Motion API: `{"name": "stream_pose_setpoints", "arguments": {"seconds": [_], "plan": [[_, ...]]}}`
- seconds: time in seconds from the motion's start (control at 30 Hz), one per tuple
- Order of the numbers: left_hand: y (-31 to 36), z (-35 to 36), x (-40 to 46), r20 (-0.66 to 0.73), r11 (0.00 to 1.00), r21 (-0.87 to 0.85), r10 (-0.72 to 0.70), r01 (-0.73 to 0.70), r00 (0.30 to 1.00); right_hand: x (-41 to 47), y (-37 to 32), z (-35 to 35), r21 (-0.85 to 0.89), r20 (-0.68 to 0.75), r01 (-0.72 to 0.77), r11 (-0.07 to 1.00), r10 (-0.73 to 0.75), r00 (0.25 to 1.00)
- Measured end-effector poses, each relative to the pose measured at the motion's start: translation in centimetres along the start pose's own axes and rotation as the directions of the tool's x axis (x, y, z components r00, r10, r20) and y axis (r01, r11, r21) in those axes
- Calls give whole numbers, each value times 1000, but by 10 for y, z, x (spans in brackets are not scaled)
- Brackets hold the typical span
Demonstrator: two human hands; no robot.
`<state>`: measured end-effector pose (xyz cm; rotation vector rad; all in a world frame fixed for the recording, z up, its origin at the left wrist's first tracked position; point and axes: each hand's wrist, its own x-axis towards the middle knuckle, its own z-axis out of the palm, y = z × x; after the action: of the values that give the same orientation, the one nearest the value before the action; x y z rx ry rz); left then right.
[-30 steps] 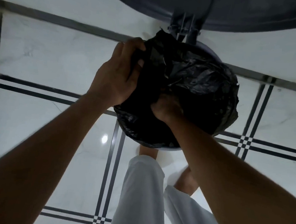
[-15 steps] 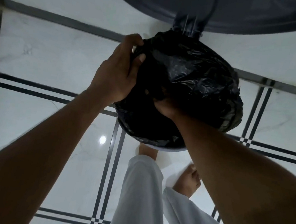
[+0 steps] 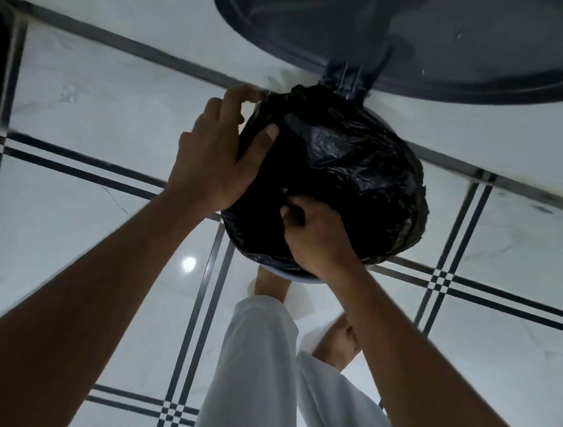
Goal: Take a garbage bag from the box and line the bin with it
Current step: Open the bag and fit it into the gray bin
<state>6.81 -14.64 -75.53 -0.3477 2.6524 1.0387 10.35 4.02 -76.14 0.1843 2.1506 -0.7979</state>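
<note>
Over the bin [image 3: 304, 278], my left hand [image 3: 215, 158] gripped the bag [image 3: 353, 172] at its far-left edge and my right hand [image 3: 315, 235] pinched the near side (its fingertips hidden in plastic). Bag mouth faced up; the bin showed only a rim sliver.

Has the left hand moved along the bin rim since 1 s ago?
Yes. The left hand has worked the bag further round the rim, toward the lid hinge; its fingertips are nearer the hinge.
</note>
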Motion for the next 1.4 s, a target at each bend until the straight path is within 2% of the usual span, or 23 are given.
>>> {"name": "stream_pose_setpoints", "arguments": {"seconds": [0.07, 0.13, 0.23, 0.3, 0.33, 0.37, 0.4, 0.43, 0.47, 0.5, 0.53, 0.6, 0.7, 0.77, 0.87, 0.93, 1.0, 1.1, 1.17, 1.3, 1.4], "plan": [[5, -5, -18, -44, 999, 45, -29, 31, 999, -41, 10, -4, 9, -155, 54, 999, -52, 987], [7, -8, -35, -63, 996, 31, -79, 81, 995, -77, 26, -5, -170, -279, 85, 982, -130, 951], [13, -11, -64, -137, 989, -48, -148, 143, 979, -110, 51, -5, -370, -232, 55, 927, -150, 961], [21, -8, -86, -104, 949, -86, -310, 302, 945, -120, 64, -2, -406, -232, 76, 911, -183, 955], [24, -4, -98, -45, 900, -100, -429, 423, 902, -122, 68, 0, -395, -252, 93, 914, -205, 946], [27, 0, -110, 37, 826, -114, -551, 552, 833, -124, 68, 0, -355, -287, 78, 932, -188, 939], [30, 5, -120, 122, 731, -136, -657, 668, 744, -126, 64, -2, -256, -331, 20, 966, -107, 938], [33, 10, -129, 199, 628, -171, -732, 759, 651, -123, 61, -5, -87, -370, -98, 991, 59, 927], [34, 14, -135, 266, 533, -207, -776, 820, 572, -118, 57, -10, 129, -349, -253, 959, 282, 894], [35, 17, -140, 324, 449, -250, -796, 858, 511, -112, 55, -15, 337, -281, -399, 853, 496, 822], [34, 20, -144, 377, 371, -301, -800, 878, 467, -105, 53, -18, 491, -205, -474, 731, 626, 752], [35, 24, -150, 456, 243, -396, -785, 886, 419, -96, 60, -19, 665, -150, -462, 587, 711, 687], [32, 27, -154, 510, 135, -495, -755, 859, 412, -96, 64, -16, 772, -195, -353, 529, 725, 661], [32, 29, -153, 513, 116, -526, -747, 843, 423, -100, 70, -16, 790, -214, -310, 528, 713, 668], [30, 34, -150, 518, 116, -571, -717, 813, 466, -102, 84, -18, 787, -185, -334, 519, 715, 674], [26, 37, -148, 526, 91, -591, -709, 801, 469, -101, 91, -19, 781, -146, -371, 501, 726, 672], [23, 39, -148, 533, 75, -594, -709, 801, 462, -98, 91, -23, 812, -111, -339, 475, 696, 709], [18, 42, -151, 547, 77, -591, -693, 803, 470, -90, 87, -32, 820, -115, -278, 500, 620, 776], [17, 43, -154, 554, 94, -579, -683, 810, 475, -84, 90, -33, 813, -149, -251, 525, 604, 783], [17, 44, -157, 551, 122, -558, -686, 821, 476, -81, 101, -32, 839, -124, -275, 469, 658, 743], [16, 45, -159, 535, 164, -511, -707, 844, 462, -83, 111, -35, 806, -63, -381, 452, 707, 705]]}}
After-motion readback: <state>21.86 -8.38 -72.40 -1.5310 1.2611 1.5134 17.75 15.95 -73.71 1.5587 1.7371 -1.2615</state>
